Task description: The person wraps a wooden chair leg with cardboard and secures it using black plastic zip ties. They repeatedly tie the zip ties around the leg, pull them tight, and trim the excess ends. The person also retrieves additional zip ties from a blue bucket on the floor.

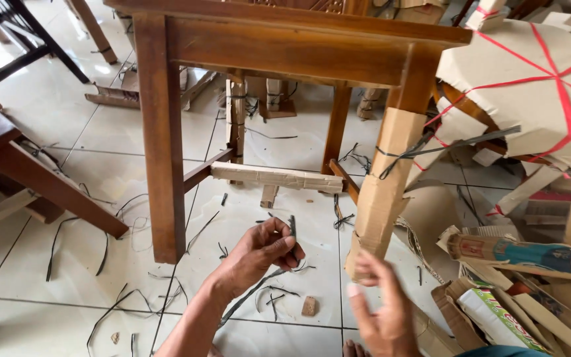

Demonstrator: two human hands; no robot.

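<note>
A brown wooden chair (160,132) stands on the white tiled floor in front of me. Its front right leg is wrapped in cardboard (384,185) tied with a black plastic strap (404,153). My left hand (259,254) pinches a black strap (292,231) between thumb and fingers, just left of that wrapped leg. My right hand (381,311) is blurred, fingers spread, at the foot of the wrapped leg and holds nothing I can see. The front crossbar also wears a cardboard sleeve (275,177).
Cut black strap pieces (269,294) litter the tiles. Cardboard scraps and printed boxes (517,254) pile at the right. A cardboard-wrapped seat bound with red tape (536,79) sits upper right. Another wooden furniture piece (28,178) lies at the left.
</note>
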